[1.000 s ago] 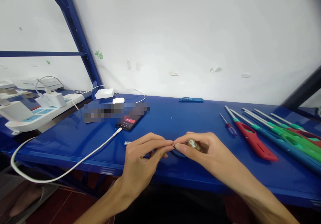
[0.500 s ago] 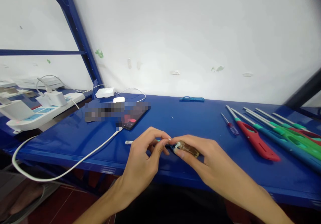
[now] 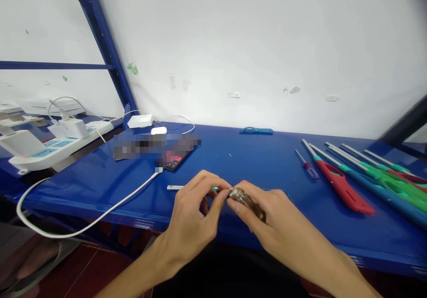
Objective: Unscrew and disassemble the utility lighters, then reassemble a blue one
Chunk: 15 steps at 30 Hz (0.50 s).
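Note:
My right hand [image 3: 267, 204] is closed round a brownish see-through lighter fuel tank [image 3: 248, 202], its pale end pointing left. The thumb and forefinger of my left hand [image 3: 198, 207] are pinched together right at that end. Whatever sits between those fingertips is too small to make out. Behind my hands lies a stick lighter, mostly covered by them; its metal tube [image 3: 175, 187] shows to the left and a strip of its blue body [image 3: 282, 193] to the right.
Several stick lighters [image 3: 343, 184] and a small purple-handled screwdriver [image 3: 310, 170] lie on the right. At the back is a blue lighter half-shell [image 3: 256, 130]. A phone [image 3: 176, 155], a white cable [image 3: 110, 211] and a power strip [image 3: 60, 146] are on the left.
My fingertips have moved slightly right and closer to the tank's pale end. The tank has turned a little in my right hand, and more of the blue body shows behind it.

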Motion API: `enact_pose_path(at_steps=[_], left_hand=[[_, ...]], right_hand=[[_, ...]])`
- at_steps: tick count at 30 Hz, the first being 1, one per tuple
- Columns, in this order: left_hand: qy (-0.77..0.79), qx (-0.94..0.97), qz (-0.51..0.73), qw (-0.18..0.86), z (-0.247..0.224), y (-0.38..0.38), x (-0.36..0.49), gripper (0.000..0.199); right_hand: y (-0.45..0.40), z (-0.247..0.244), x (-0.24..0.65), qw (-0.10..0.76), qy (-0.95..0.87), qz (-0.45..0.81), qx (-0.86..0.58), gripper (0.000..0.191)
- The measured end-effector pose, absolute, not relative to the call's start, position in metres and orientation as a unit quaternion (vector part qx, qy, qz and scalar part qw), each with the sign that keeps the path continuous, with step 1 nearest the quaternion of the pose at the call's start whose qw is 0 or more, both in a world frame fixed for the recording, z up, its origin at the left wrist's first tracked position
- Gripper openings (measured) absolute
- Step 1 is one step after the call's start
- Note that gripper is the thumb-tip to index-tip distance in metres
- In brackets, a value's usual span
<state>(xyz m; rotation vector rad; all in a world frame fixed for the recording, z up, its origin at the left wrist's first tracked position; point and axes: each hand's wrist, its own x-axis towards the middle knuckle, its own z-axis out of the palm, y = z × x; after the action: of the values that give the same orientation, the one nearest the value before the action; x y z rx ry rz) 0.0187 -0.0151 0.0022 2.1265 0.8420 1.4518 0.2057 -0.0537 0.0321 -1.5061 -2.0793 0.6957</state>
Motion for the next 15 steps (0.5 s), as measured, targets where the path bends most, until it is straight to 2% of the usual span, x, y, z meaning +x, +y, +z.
enact_pose_path(at_steps=[9, 15], left_hand=[[0.297, 0.772, 0.538, 0.162, 0.0, -0.016, 0.018, 0.013], [0.304, 0.768, 0.522, 0.213, 0.002, -0.016, 0.018, 0.011]], right_hand=[[-0.057, 0.026, 0.194, 0.255, -0.761, 0.206, -0.56, 0.022], [-0.054, 0.028, 0.205, 0.295, -0.781, 0.097, -0.541, 0.02]])
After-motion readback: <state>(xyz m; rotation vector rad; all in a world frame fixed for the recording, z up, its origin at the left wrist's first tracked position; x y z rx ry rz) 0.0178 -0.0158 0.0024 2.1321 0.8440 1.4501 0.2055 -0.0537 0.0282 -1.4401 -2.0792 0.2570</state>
